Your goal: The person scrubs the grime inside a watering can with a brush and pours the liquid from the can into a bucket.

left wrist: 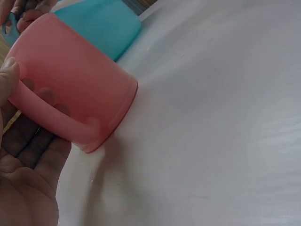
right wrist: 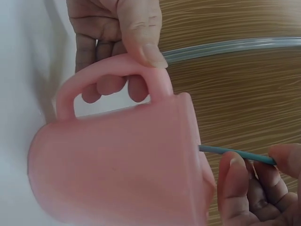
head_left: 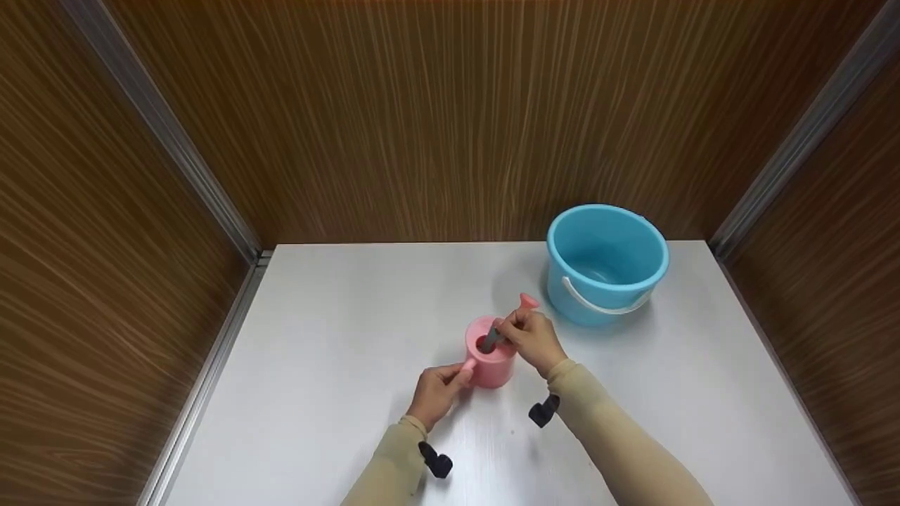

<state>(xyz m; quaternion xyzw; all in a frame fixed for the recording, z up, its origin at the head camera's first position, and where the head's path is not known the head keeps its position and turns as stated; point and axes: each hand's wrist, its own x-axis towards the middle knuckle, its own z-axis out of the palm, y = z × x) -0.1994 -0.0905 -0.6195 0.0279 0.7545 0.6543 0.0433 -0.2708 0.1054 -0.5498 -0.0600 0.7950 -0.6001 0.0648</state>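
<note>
A pink watering can (head_left: pixel 492 372) stands upright on the white table. My left hand (head_left: pixel 436 395) grips its handle (right wrist: pixel 108 68), thumb on top and fingers curled through the loop in the right wrist view. My right hand (head_left: pixel 536 341) is above the can's rim, near the pink spout (head_left: pixel 527 301). Between its thumb and fingers it pinches a thin grey-blue strip (right wrist: pixel 240 154), whose kind I cannot tell. The strip's lower end dips into the can's round top opening in the head view, so that end is hidden.
A light blue bucket (head_left: pixel 598 306) with a white handle (head_left: pixel 605 309) stands behind and right of the can. Brown wood-grain panels (head_left: pixel 422 126) with metal edging enclose the white table (head_left: pixel 316 337) at the back and both sides.
</note>
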